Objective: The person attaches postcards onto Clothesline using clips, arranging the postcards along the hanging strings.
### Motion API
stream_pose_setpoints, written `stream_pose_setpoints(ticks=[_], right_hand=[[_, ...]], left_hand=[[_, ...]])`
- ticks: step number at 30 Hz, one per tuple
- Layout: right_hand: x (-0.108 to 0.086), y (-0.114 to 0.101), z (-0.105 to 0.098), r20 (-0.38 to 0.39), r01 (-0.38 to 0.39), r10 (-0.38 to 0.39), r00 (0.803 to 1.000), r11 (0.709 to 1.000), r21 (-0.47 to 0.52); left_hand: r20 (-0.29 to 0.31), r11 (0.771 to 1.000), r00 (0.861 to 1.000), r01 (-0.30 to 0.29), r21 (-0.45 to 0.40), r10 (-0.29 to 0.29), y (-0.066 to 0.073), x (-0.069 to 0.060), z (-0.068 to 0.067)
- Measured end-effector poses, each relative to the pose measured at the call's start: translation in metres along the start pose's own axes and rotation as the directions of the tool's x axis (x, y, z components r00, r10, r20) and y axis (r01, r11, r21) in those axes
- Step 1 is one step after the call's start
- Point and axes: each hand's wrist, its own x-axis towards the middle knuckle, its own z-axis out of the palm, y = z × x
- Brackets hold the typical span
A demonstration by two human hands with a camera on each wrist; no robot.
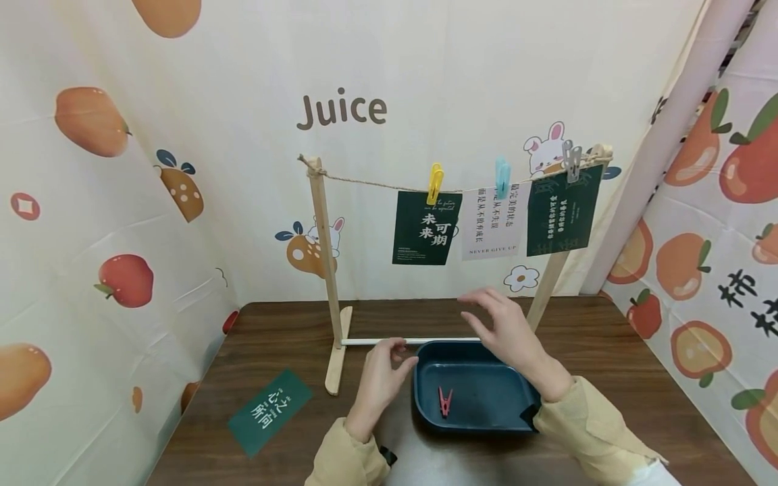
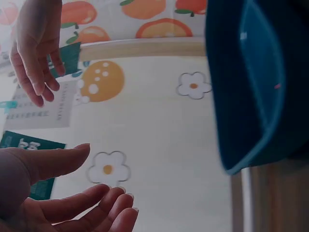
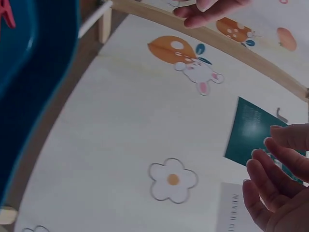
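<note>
My left hand [image 1: 381, 379] hovers over the table by the left rim of a dark blue tray [image 1: 492, 398], holding nothing, thumb and fingers apart. Above the tray's right back part is my right hand [image 1: 509, 331], also holding nothing, its fingers loosely bent. A red clothespin [image 1: 445, 402] lies in the tray. Behind, a twine line [image 1: 371, 182] carries three cards: a green card [image 1: 419, 246] under a yellow clothespin [image 1: 434, 183], a white card [image 1: 491, 239] under a light blue clothespin [image 1: 502, 179], and a dark green card [image 1: 556, 233] under a grey clothespin [image 1: 571, 162].
A loose green card [image 1: 286, 391] lies on the brown table [image 1: 206, 445], left of my left hand. The wooden stand has a left post [image 1: 326, 263], a right post [image 1: 550, 283], a foot [image 1: 336, 368] and a white crossbar [image 1: 365, 341]. Fruit-printed cloth [image 1: 243, 202] surrounds the table.
</note>
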Motion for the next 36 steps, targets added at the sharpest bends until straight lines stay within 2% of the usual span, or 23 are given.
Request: stream_pose_setpoints(ticks=[4, 11, 15, 19, 25, 28, 33, 36], right_hand=[[-0.016, 0.008, 0.014, 0.030, -0.004, 0.004, 1.000, 1.000, -0.013], [-0.045, 0.016, 0.037, 0.145, -0.064, 0.063, 0.987, 0.998, 0.001], [-0.056, 0.019, 0.048, 0.186, -0.047, 0.049, 0.981, 0.999, -0.012], [-0.064, 0.022, 0.057, 0.259, -0.044, 0.045, 0.965, 0.999, -0.009], [-0.073, 0.029, 0.068, 0.403, -0.023, 0.034, 0.915, 0.999, -0.032], [-0.077, 0.031, 0.073, 0.477, -0.008, 0.027, 0.879, 0.999, -0.043], [-0.084, 0.036, 0.082, 0.589, -0.018, 0.050, 0.806, 0.998, -0.060], [-0.086, 0.040, 0.086, 0.622, -0.019, 0.061, 0.780, 0.997, -0.073]], left_hand=[[0.042, 0.999, 0.998, 0.042, 0.003, -0.042, -0.008, -0.007, 0.009], [0.088, 0.995, 0.991, 0.100, -0.009, -0.099, -0.024, -0.018, 0.026], [0.108, 0.992, 0.987, 0.125, -0.023, -0.122, -0.031, -0.023, 0.034], [0.117, 0.990, 0.985, 0.136, -0.035, -0.131, -0.035, -0.026, 0.041], [0.123, 0.986, 0.980, 0.162, -0.035, -0.156, -0.042, -0.029, 0.049], [0.142, 0.982, 0.973, 0.188, -0.036, -0.181, -0.044, -0.030, 0.052], [0.167, 0.976, 0.964, 0.215, -0.025, -0.208, -0.047, -0.031, 0.056], [0.170, 0.976, 0.963, 0.217, -0.021, -0.210, -0.048, -0.032, 0.057]])
